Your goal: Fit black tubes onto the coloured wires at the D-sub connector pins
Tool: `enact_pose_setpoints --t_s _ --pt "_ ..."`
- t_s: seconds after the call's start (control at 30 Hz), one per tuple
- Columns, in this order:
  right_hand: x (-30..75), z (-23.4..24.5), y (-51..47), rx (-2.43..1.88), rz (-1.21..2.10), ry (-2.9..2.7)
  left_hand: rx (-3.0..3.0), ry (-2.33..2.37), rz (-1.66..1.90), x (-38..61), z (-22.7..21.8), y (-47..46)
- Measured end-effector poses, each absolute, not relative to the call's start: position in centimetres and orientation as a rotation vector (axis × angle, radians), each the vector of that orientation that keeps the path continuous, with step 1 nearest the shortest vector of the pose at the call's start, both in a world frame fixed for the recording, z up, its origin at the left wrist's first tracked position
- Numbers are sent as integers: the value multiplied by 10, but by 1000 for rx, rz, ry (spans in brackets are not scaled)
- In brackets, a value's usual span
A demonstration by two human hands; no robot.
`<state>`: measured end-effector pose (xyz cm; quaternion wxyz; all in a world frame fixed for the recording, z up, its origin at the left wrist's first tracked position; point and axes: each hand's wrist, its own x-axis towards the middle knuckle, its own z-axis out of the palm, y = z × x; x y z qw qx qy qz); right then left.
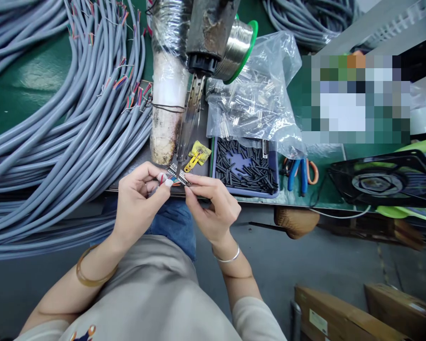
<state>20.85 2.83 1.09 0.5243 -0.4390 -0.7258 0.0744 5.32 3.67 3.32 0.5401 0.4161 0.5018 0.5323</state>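
Note:
My left hand (pixel 139 201) is closed in a pinch on thin coloured wires at the end of a grey cable, just below the tip of a soldering iron (pixel 189 124) that hangs from a mounted holder. My right hand (pixel 213 204) pinches a small metal connector (pixel 178 175) against those wire ends. Both hands meet at the bench's front edge, over my lap. A yellow clip (pixel 198 155) lies just behind the connector.
Bundles of grey cables (pixel 67 128) with stripped coloured ends fill the left of the green bench. A blue tray of black tubing pieces (pixel 246 166), a plastic bag of parts (pixel 257 94), a solder spool (pixel 238 47), blue pliers (pixel 300 173) and a small fan (pixel 383 179) lie right.

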Motion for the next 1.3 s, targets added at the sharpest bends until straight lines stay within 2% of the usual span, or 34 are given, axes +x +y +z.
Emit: enact_pose_setpoints --t_s 0.33,0.63,0.9,1.3 --pt "211 11 24 -987 -111 -1908 934 1137 1194 48 33 39" --pt "211 13 26 -1066 292 -1711 882 1108 1128 43 29 33" --pt "207 14 25 -1050 91 -1816 920 1136 1221 48 33 38" --pt "207 16 30 -1063 67 -1824 976 1207 1245 50 35 38"
